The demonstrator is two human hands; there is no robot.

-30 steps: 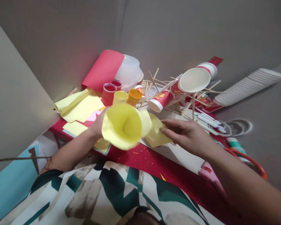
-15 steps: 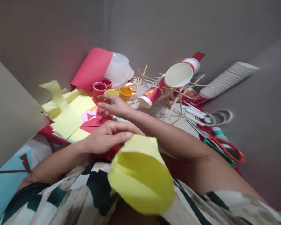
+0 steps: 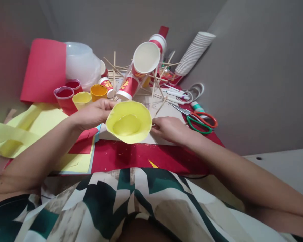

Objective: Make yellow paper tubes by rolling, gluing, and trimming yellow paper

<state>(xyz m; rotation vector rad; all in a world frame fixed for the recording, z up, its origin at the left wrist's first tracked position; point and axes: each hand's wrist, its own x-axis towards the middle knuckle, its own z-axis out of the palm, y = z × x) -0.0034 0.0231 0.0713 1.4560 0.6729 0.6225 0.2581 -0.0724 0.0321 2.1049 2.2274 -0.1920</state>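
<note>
A yellow paper-covered cup (image 3: pixel 129 136) with a wide wavy rim is held over the table's front part, its opening facing me. My left hand (image 3: pixel 96 113) grips it at its left side, the fingertips partly hidden behind the rim. At its right edge is my right hand (image 3: pixel 169 129), fingers curled and pinched against the cup's side. Behind my left hand stand a small yellow cup (image 3: pixel 81 99), an orange cup (image 3: pixel 99 91) and a red cup (image 3: pixel 64 97).
Yellow paper sheets (image 3: pixel 44 121) lie at the left, near an upright red sheet (image 3: pixel 44 70). Joined cups (image 3: pixel 146 57) and wooden sticks (image 3: pixel 114 75) stand at the back. Scissors (image 3: pixel 201 121) and a leaning stack of white cups (image 3: pixel 195 52) are at the right.
The yellow cup has moved up and away from my lap, its opening still visible. My right hand has come from the small cups to its right side. The view has shifted right.
</note>
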